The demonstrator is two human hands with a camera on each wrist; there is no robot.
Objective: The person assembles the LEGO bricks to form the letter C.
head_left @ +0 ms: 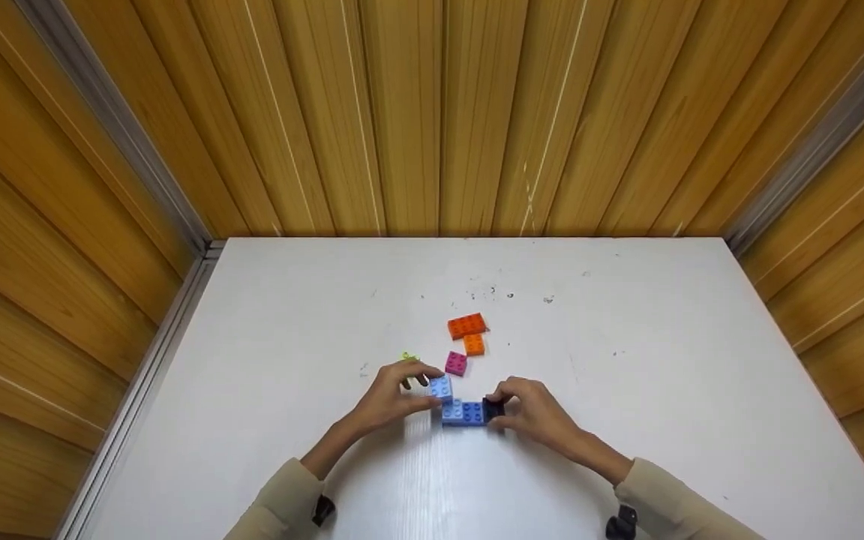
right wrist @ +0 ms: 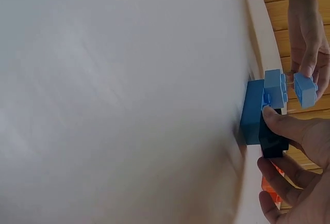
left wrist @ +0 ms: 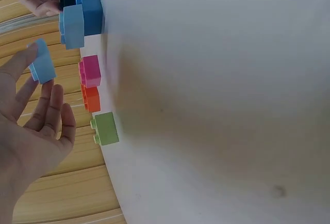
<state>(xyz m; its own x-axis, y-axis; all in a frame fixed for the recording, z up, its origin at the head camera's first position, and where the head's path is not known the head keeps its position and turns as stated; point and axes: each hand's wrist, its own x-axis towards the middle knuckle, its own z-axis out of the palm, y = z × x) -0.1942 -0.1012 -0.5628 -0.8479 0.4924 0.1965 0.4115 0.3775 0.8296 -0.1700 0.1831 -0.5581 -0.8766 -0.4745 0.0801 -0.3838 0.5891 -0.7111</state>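
My left hand (head_left: 387, 396) pinches a small light blue brick (left wrist: 44, 64) between thumb and fingertips, raised off the table. Just below and to the right of it lies a long blue brick (right wrist: 251, 113). A second light blue brick (right wrist: 274, 87) sits on that long brick's left end, and a black brick (right wrist: 271, 136) stands on its right end. With thumb and fingers, my right hand (head_left: 541, 411) grips the black brick. In the right wrist view a gap shows between the raised light blue brick and the one on the long brick.
Beyond my hands on the white table (head_left: 289, 300) lie a pink brick (head_left: 456, 364), a small orange brick (head_left: 474, 345) and a longer red-orange brick (head_left: 466, 325). A lime green brick (left wrist: 105, 129) is partly hidden behind my left hand in the head view. Wood-patterned walls surround the table.
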